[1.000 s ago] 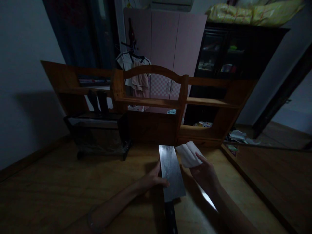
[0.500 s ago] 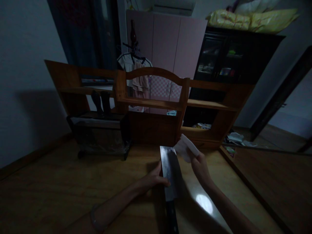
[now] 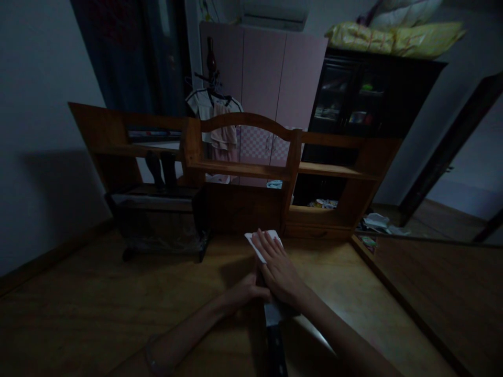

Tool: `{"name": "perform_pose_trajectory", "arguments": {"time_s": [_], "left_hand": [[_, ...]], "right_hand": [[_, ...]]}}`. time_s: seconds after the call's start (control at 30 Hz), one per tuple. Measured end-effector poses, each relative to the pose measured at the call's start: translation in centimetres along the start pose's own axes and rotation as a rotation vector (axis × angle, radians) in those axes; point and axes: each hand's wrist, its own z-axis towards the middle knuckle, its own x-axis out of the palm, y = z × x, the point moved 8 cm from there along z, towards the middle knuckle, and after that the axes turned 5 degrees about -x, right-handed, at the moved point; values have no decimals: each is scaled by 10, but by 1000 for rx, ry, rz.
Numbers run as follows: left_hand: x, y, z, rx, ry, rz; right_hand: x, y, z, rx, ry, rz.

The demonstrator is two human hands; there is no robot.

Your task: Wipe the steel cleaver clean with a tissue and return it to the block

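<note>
A cleaver (image 3: 273, 314) is held in front of me, its black handle (image 3: 276, 348) towards me. My left hand (image 3: 247, 293) grips the blade from the left side, thumb across its face. My right hand (image 3: 281, 272) lies over the upper blade with its fingers stretched out, pressing a folded white cloth (image 3: 253, 245) against it. The cloth could be paper; I cannot tell. Most of the blade is hidden under the right hand and cloth.
On the wooden tabletop (image 3: 157, 303) stands a knife block (image 3: 157, 220) at the left, with black handles sticking up. A wooden shelf unit (image 3: 243, 166) runs along the back edge. Behind it are a pink wardrobe (image 3: 263, 68) and a dark cabinet (image 3: 393, 99).
My right hand has moved left with the white cloth, from beside the blade's far end onto the blade. The left hand still grips the cleaver in about the same place.
</note>
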Motion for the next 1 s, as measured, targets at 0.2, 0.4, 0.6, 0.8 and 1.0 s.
{"name": "perform_pose_trajectory", "arguments": {"time_s": [0.2, 0.4, 0.6, 0.8, 1.0], "left_hand": [[0, -4, 1, 85, 17, -37], [1, 0, 1, 72, 37, -72], [0, 2, 3, 74, 56, -165], [-10, 3, 14, 69, -33, -380], [-27, 24, 20, -88, -214, -664]], "right_hand": [[-1, 1, -7, 7, 16, -31], [0, -9, -15, 85, -31, -13], [7, -21, -28, 75, -39, 139], [14, -28, -34, 114, -45, 200], [22, -25, -33, 119, 15, 190]]}}
